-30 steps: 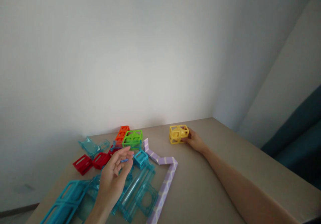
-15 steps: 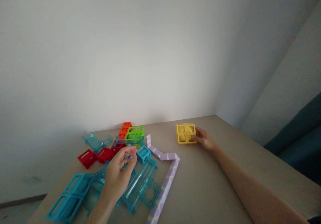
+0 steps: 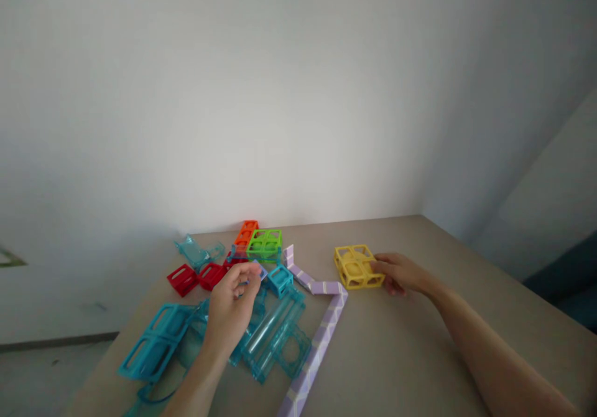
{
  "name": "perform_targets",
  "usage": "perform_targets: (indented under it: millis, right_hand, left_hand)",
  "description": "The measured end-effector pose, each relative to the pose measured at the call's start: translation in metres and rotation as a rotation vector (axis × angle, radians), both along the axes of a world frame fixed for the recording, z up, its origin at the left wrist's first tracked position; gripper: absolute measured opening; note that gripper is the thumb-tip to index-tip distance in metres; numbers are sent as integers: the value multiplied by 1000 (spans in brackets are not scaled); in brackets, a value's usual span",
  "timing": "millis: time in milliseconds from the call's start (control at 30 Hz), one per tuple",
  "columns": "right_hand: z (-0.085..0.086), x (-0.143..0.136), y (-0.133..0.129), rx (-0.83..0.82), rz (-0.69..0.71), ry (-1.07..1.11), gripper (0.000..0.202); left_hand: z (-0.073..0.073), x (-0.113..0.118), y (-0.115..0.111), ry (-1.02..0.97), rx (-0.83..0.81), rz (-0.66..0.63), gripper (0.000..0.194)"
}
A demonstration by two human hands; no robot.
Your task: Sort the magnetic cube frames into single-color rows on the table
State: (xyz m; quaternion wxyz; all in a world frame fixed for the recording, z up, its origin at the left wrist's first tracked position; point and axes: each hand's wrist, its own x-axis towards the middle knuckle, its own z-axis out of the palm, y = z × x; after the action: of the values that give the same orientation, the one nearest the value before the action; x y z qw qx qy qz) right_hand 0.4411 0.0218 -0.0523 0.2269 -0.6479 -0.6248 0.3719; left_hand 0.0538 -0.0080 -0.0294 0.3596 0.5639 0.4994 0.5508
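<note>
My right hand (image 3: 396,272) grips the right side of a yellow block frame (image 3: 358,267), which lies low over the table. The fingers of my left hand (image 3: 234,295) are pinched on a small purple-blue piece (image 3: 259,270) that shows at the fingertips. Just right of those fingertips is a small blue block (image 3: 280,280). Below it lie clear teal track pieces (image 3: 273,330). Behind my left hand sit red blocks (image 3: 211,276), a green block (image 3: 265,243) and an orange block (image 3: 246,235).
A purple patterned strip (image 3: 318,342) zigzags across the table (image 3: 396,348) between my hands. Larger blue frames (image 3: 158,342) lie at the left near the table's edge, and a clear teal piece (image 3: 193,252) sits behind the red blocks. A wall (image 3: 298,106) rises behind.
The yellow frame has tipped from facing me to lying flatter, still in my right hand. The view has shifted a little left. A purple-blue piece now shows more clearly at my left fingertips.
</note>
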Motion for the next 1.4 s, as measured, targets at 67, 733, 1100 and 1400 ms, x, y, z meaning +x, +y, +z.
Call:
perform_targets:
  millis: [67, 733, 1100, 1400]
  right_hand:
    - [3, 1, 0, 11, 0, -53, 40]
    - [9, -123, -48, 661, 640, -377, 35]
    - [11, -120, -40, 809, 431, -338, 9]
    - [-7, -142, -32, 887, 157, -162, 10]
  left_hand:
    - [2, 0, 0, -23, -18, 21, 27]
    - [10, 7, -24, 814, 271, -542, 58]
    - [12, 3, -9, 502, 310, -79, 20]
    - [13, 12, -24, 660, 378, -520, 24]
